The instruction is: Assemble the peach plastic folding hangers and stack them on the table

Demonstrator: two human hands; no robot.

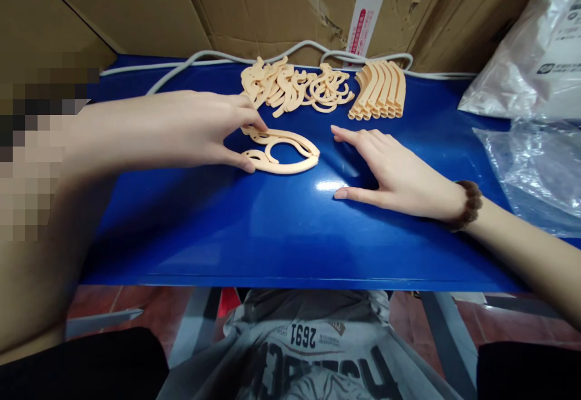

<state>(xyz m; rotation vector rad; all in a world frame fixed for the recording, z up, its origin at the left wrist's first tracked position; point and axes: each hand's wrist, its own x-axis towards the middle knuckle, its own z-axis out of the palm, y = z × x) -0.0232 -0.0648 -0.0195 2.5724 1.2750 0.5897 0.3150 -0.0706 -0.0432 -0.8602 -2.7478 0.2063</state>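
Two hands: the left hand [222, 124] at the left end of the hanger [290, 169], the right hand [394, 170] to its right.
Hanger: pale orange, flat on the blue table [272, 242], its two long curved arms meeting at the right end and standing apart at the left, with a thin curved piece between them.
Left grip: thumb touching the hanger's near arm, fingers at its far arm, thumb and fingers spread; whether they pinch or merely rest, one cannot tell.
Right grip: open and holding nothing, thumb apart from the fingers, clear of the hanger; contact with the table cannot be told.
Wristband [469, 203]: brown, on the right wrist, well right of the hanger.
Loose strips [284, 88]: a jumbled pile just behind the hanger.
Hooks [324, 91]: thin and curved, heaped behind the hanger, between the loose strips and the stack.
Stack [379, 88]: curved strips in neat rows, behind and right of the hanger.
Cable [308, 43]: white, winding behind the hanger and the piles.
Cardboard [272, 6]: upright, farther behind the hanger.
White bag [535, 67]: far right of the hanger, clear plastic [535, 170] beside it.
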